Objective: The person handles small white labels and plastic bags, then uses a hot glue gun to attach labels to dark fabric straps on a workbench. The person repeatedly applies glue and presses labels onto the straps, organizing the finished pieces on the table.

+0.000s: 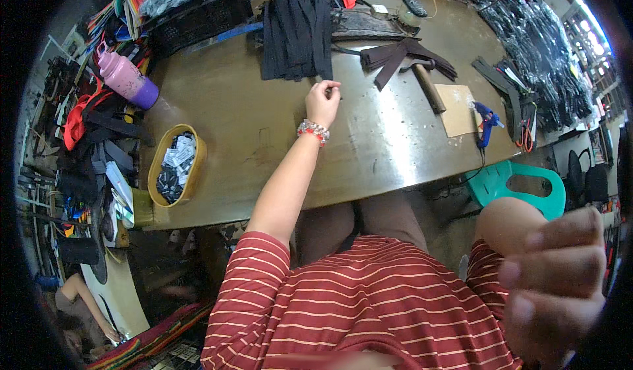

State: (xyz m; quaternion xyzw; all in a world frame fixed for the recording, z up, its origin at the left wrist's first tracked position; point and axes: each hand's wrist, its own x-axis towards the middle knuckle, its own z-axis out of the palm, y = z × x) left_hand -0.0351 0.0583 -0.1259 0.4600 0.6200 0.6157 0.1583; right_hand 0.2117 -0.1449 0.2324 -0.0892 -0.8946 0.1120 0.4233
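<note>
- Black straps [295,33], stacked in a flat bundle, lie at the far middle of the counter [264,139], their long axis running away from the person toward the far edge.
- Just beyond the left hand [323,103] sits the near end of that stack; the hand is stretched out over the counter with its fingertips pinched narrow on something small and dark, too small to identify.
- A beaded bracelet [313,131] circles the left wrist, on the near side of the stack.
- Far nearer the straps than the other hand, the left one is only a short reach from their near ends.
- The right hand [554,284] is raised close to the camera, well apart from the stack and off the counter's near right corner; its fingers curl loosely and it looks to hold nothing, though blur hides the palm.
- Right of the stack lie a few folded brown strips [395,57], then a wooden-handled hammer [427,85], a square of cardboard [456,109] and a blue glue gun [486,121].
- Left of the stack, toward the near left corner, an oval basket [175,165] holds small dark pieces, and a pink bottle [126,78] lies on its side beyond it.
</note>
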